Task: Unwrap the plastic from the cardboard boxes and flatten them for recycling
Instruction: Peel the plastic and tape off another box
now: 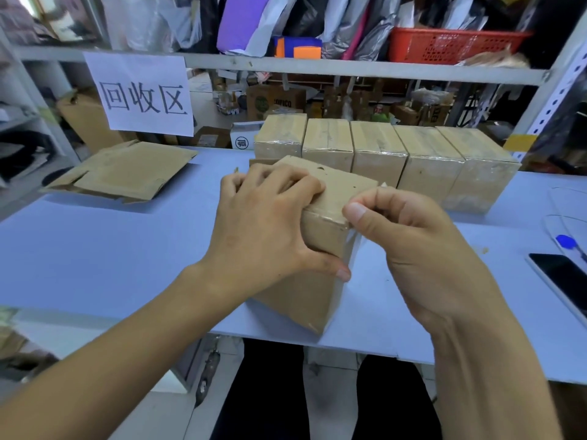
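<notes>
Head view: the brown plastic-wrapped cardboard box (317, 249) at the blue table's (111, 249) near edge is clamped by the left hand (266, 230); thin, slippery film at its top corner is pinched by the right hand (413, 249). The box is judged light and stiff.

pale blue table (95, 249) carries everything. Far side: row of five plastic-wrapped cardboard boxes (381, 154) standing touching side by side. Left rear: flattened cardboard (124, 173), lying flat. Near front edge, centre: one cardboard box (317, 242) standing on the tabletop, tilted corner toward camera. Right edge: black phone (562, 281) lying face up, blue-capped pen (568, 242) just beyond it. A clear plastic sheet (565, 201) seems to lie there too, hard to tell
</notes>
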